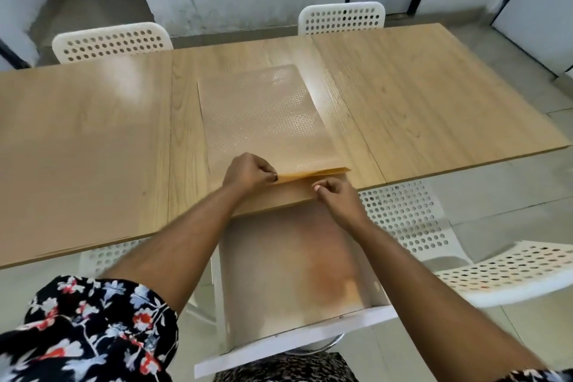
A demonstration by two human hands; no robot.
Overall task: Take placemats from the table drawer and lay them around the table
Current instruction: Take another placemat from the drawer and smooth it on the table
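Both hands, left [248, 172] and right [335, 195], pinch thin dimpled translucent placemats [263, 115] on the wooden table [86, 139].

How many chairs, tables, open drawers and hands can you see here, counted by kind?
White perforated chairs: 4 (far left, far right, near right, near left tucked under the table)
Wooden table: 1
Open drawer: 1
Hands: 2 (left hand, right hand)
Total: 8
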